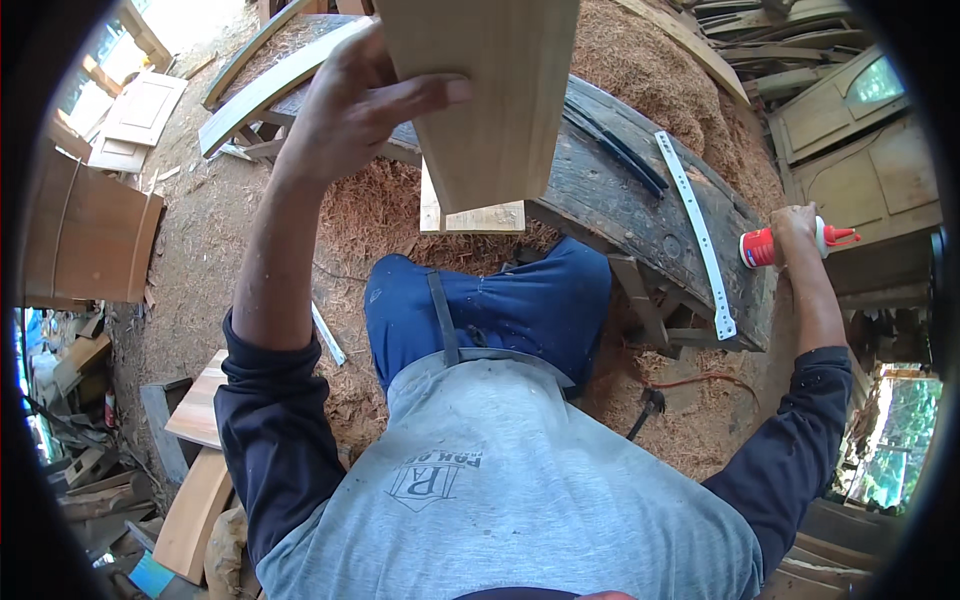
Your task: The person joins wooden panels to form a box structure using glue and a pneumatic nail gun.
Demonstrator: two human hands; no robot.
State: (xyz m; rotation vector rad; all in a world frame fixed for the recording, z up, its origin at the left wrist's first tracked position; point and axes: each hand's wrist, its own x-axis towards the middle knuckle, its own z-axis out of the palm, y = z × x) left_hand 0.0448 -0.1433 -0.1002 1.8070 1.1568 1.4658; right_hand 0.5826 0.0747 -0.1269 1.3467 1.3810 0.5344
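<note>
Left hand (340, 115): thumb laid flat across the near face of a pale wooden board (490, 115), other fingers mostly hidden round its left edge; reads as a pinch. Right hand (795, 225), right of frame: fingers closed about the middle of a red bottle (757, 249), its nozzle pointing right.

Board at top centre, running out of the frame. Likely stiff, moderately light, dry and not slippery; corners could dent. One-sided hold may let it twist; gripping both long edges near mid-length should be steadier. Bottle probably light and squeezable; best held round the body, gently.

Outward: the board's lower end overlaps another board (480, 219); whether they touch, cannot tell. Workbench (640, 225) edge slants toward lower right, carrying dark strips (615, 150) and a white perforated strip (697, 235). Curved timbers (270, 85) crowd upper left. Roomiest swing seems left of centre, over the shavings-strewn floor (215, 240).
</note>
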